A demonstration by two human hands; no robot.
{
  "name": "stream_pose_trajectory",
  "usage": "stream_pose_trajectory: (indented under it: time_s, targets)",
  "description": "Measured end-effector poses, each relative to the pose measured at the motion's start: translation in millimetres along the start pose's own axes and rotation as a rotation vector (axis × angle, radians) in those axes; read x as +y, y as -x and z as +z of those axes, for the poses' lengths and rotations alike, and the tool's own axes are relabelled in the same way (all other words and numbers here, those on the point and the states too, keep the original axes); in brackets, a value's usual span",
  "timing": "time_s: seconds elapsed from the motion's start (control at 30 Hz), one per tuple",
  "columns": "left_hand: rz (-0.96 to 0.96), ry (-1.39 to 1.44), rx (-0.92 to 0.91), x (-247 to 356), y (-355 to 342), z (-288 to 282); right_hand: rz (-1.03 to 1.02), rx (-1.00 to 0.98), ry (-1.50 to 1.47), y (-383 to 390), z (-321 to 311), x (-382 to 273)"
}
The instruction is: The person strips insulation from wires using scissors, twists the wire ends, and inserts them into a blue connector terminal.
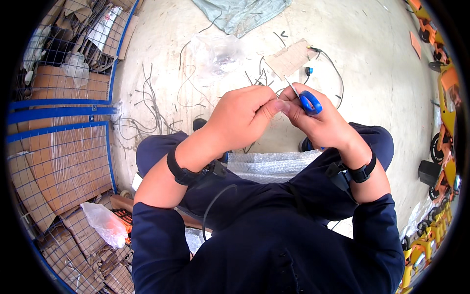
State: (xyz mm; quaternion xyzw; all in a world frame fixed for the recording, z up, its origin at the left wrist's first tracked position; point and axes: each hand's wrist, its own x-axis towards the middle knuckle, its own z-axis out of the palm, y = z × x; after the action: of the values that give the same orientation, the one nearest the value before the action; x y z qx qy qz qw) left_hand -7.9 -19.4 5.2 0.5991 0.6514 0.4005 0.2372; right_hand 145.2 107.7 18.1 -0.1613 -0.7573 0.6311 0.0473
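Above the floor [372, 88], right hand [316, 117] grips one pair of blue-handled scissors [307, 101], left hand [245, 115] closed, contents unclear.

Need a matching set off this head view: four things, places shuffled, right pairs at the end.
Things
1. blue-handled scissors
2. bubble wrap
3. grey-green sheet
4. blue-framed mesh cage

Places
A. top edge of the picture
B. left side of the picture
C. in the right hand
D. between the legs

Pairs: 1-C, 2-D, 3-A, 4-B
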Motion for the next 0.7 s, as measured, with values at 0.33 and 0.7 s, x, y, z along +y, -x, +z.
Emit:
stream_pose_trajectory:
  time_s: [0.33,0.7]
  targets:
    - [-0.231,0.505,-0.068,3,1,-2,0.051,-0.059,-0.490,-1,1,5]
    - [-0.137,0.882,-0.010,11,5,7,-0.005,-0.200,-0.910,2,1,7]
